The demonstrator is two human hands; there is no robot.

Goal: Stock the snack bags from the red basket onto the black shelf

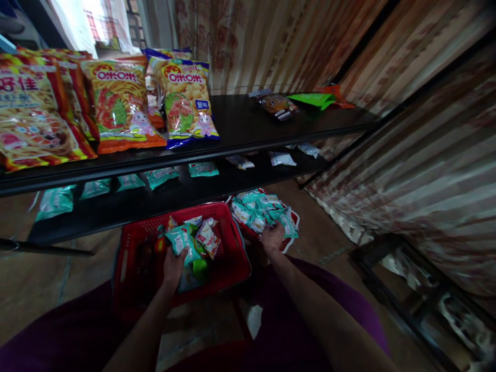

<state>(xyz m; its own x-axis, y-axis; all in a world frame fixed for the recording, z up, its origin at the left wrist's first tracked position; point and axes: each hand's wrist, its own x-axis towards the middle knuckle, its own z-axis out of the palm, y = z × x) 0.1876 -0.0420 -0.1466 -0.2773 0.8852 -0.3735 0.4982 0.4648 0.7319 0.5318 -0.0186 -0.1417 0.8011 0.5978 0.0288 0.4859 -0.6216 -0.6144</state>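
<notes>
My left hand [174, 264] is closed on a teal snack packet [180, 237], with the thumb across its front, over a red plastic basket [222, 212]. Other packets lie in that basket, among them a white, red and orange packet [209, 237] and something bright green [200, 267]. My right hand [273, 237] is at a second, smaller basket [295, 219] heaped with teal packets. Its fingers curl against a teal packet [287, 221] at the near side of the heap; the fingertips are partly hidden.
A black shelf [236, 124] stands ahead. Large snack bags [120, 103] line its upper board, with a packaged item [277, 106] farther right. Teal packets [160, 176] and white packets [282, 158] sit on the lower board. A dark frame [411, 305] lies at right beside the curtain [387, 170].
</notes>
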